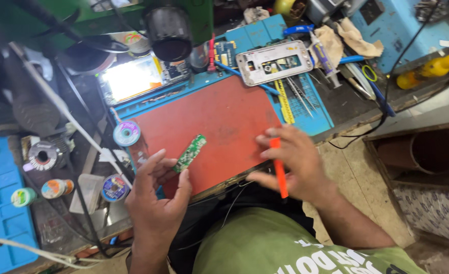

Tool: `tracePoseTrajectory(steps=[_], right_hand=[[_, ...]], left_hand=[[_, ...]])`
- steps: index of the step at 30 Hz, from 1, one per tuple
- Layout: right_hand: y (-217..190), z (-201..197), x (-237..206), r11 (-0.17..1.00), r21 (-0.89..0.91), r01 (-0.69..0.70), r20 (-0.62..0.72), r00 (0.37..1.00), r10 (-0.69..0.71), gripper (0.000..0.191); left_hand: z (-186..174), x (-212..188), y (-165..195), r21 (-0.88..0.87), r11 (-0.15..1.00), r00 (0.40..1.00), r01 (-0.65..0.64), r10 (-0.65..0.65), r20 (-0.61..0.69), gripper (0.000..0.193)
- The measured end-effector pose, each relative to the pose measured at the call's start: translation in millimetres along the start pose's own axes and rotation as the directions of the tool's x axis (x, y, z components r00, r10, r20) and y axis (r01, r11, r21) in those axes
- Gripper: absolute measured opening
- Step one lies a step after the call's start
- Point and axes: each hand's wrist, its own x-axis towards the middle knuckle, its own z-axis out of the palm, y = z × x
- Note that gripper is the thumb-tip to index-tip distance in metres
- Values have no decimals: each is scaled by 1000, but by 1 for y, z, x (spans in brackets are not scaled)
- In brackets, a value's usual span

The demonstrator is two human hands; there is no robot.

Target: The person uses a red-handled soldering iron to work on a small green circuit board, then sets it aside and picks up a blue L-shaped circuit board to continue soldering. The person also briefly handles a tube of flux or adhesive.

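small green circuit board (pixel 189 152), slanted, orange tool (pixel 279 168)

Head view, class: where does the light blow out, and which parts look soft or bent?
Head view: glare whitens the lit panel beneath the black lens; the green circuit board in the left hand is fairly sharp; the right hand with its orange tool looks slightly blurred; bench edges bow near the corners.

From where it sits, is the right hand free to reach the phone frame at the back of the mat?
Probably not freely: the right hand already grips an orange tool. The red mat up to the phone frame looks unobstructed.
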Motion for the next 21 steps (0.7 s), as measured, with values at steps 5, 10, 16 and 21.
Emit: tracePoseTrajectory(steps=[5,10,16,21], right_hand=[[-19,27,4,997,70,23,44,999,-26,47],[-5,15,-2,984,177,-23,-41,999,30,42],[90,-37,16,878,-335,-341,-364,907,213,24],[137,-41,12,845,-403,-352,-291,925,247,35]], left_hand=[[4,5,10,55,998,1000,-18,18,-9,53],[8,14,20,189,978,996,-90,90,7,50],[17,30,19,303,943,989,-134,106,106,47],[19,38,16,303,947,985,-106,59,162,47]])
